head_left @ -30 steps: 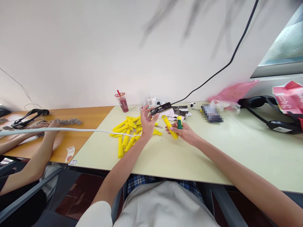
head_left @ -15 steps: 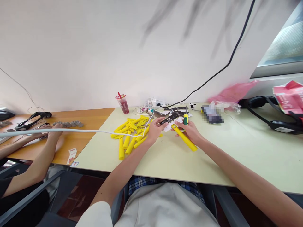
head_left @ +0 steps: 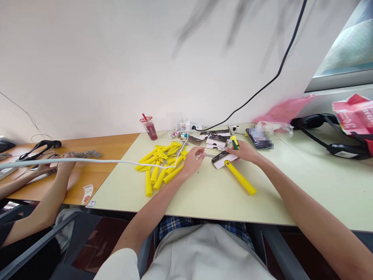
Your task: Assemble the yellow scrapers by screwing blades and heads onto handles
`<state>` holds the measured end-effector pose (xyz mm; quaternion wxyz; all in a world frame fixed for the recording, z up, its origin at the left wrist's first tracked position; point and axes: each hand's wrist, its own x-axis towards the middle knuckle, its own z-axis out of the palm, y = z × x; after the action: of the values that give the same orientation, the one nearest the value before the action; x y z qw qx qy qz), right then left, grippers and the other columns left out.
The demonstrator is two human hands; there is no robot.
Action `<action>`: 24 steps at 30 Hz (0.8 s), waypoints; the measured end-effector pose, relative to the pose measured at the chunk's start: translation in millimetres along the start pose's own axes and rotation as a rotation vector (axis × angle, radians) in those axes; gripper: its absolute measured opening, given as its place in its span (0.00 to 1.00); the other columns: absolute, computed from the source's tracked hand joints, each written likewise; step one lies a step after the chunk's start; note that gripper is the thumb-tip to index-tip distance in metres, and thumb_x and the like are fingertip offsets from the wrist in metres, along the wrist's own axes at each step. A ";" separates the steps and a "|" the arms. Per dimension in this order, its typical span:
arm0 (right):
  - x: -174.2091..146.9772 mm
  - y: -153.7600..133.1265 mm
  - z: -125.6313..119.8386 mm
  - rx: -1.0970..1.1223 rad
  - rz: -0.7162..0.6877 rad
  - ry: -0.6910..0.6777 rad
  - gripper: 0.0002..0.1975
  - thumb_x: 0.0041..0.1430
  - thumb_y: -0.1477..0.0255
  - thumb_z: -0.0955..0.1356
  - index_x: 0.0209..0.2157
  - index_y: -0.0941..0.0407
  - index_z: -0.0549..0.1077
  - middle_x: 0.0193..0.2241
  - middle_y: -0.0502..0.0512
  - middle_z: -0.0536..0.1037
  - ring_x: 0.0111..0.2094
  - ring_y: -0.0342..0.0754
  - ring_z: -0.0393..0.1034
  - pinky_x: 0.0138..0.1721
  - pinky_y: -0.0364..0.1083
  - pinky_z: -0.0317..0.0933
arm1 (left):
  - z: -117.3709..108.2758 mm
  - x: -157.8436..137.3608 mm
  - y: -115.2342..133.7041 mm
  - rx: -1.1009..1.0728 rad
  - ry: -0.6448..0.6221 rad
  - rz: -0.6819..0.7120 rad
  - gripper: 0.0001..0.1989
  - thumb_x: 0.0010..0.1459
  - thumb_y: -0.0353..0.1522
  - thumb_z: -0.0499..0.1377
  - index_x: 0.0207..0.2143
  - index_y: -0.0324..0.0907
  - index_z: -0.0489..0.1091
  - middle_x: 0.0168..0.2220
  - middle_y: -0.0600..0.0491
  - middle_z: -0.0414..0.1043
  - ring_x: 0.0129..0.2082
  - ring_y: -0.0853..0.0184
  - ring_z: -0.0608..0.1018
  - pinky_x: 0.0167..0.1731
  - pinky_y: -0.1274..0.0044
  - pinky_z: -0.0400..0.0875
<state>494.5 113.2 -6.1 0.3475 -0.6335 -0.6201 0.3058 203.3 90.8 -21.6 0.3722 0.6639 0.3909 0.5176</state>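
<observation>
My right hand (head_left: 244, 150) is closed around a screwdriver (head_left: 234, 143) with a green and yellow handle. Just below its fingers is a scraper (head_left: 241, 178) with a yellow handle and a black-and-white sleeve over its head; whether the fingers touch the sleeve is unclear. My left hand (head_left: 194, 160) holds nothing, its fingers loosely bent and apart above the table. To its left is a pile of yellow plastic handles (head_left: 159, 177). Several flat black-and-white sleeved pieces (head_left: 216, 141) lie beyond both hands.
A drink cup (head_left: 150, 128) with a red straw stands near the wall by a power strip (head_left: 196, 126). A white cable (head_left: 128, 161) crosses above the handles. At right are a phone (head_left: 258, 139) and a black headset (head_left: 317, 136). Another person's hands (head_left: 62, 165) work at left.
The sleeved scraper, previously held between both hands, has moved right and down toward the table. My left hand has come off it. My right hand has shifted right, keeping the screwdriver.
</observation>
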 end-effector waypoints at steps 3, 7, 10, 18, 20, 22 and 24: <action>10.7 17.1 -11.3 -0.492 -0.107 0.075 0.15 0.62 0.58 0.77 0.37 0.54 0.74 0.35 0.62 0.84 0.40 0.61 0.80 0.38 0.52 0.68 | -11.8 6.6 0.8 0.142 0.027 0.108 0.09 0.66 0.36 0.69 0.47 0.44 0.81 0.49 0.44 0.82 0.48 0.58 0.83 0.61 0.61 0.75; 11.1 26.3 -13.8 -0.741 -0.167 0.023 0.18 0.72 0.54 0.70 0.46 0.55 0.76 0.40 0.67 0.84 0.42 0.62 0.80 0.35 0.50 0.60 | -25.4 14.5 0.5 0.377 0.009 0.146 0.08 0.69 0.33 0.63 0.48 0.46 0.80 0.45 0.47 0.81 0.45 0.59 0.81 0.58 0.64 0.75; 6.7 23.5 -14.2 -0.795 -0.179 0.054 0.22 0.75 0.49 0.66 0.43 0.53 0.75 0.37 0.65 0.84 0.38 0.62 0.79 0.32 0.49 0.54 | -35.9 14.8 3.1 0.580 -0.142 0.062 0.14 0.68 0.33 0.64 0.55 0.46 0.79 0.43 0.48 0.81 0.42 0.58 0.82 0.58 0.64 0.76; 0.3 7.1 -22.9 -0.476 -0.207 0.488 0.26 0.76 0.45 0.59 0.41 0.52 0.72 0.30 0.64 0.80 0.32 0.62 0.74 0.31 0.50 0.52 | -87.6 -18.4 12.6 0.945 -0.314 -0.020 0.32 0.69 0.44 0.64 0.72 0.45 0.68 0.69 0.35 0.71 0.71 0.38 0.71 0.70 0.48 0.65; -1.3 3.8 -22.8 -0.412 -0.201 0.546 0.27 0.77 0.44 0.57 0.40 0.51 0.71 0.28 0.63 0.78 0.32 0.63 0.74 0.32 0.51 0.52 | -96.4 -30.8 15.4 0.972 -0.295 0.025 0.28 0.71 0.41 0.62 0.70 0.45 0.70 0.69 0.35 0.72 0.74 0.39 0.68 0.73 0.49 0.62; -2.7 1.5 -21.1 -0.387 -0.205 0.556 0.27 0.76 0.43 0.57 0.39 0.51 0.70 0.28 0.63 0.77 0.32 0.63 0.73 0.33 0.51 0.53 | -100.1 -41.6 19.1 0.972 -0.270 0.066 0.25 0.72 0.39 0.61 0.68 0.47 0.71 0.69 0.38 0.73 0.74 0.41 0.69 0.74 0.51 0.61; -3.9 0.4 -17.8 -0.394 -0.217 0.544 0.28 0.76 0.42 0.58 0.39 0.51 0.70 0.27 0.63 0.77 0.32 0.64 0.73 0.33 0.52 0.53 | -99.1 -49.0 23.1 0.986 -0.265 0.070 0.23 0.71 0.39 0.62 0.67 0.49 0.72 0.68 0.40 0.74 0.72 0.42 0.71 0.73 0.52 0.63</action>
<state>509.1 108.3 3.5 0.4014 -0.6769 -0.6158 -0.0383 101.7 45.7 -1.8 0.0435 0.8330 0.5158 0.1953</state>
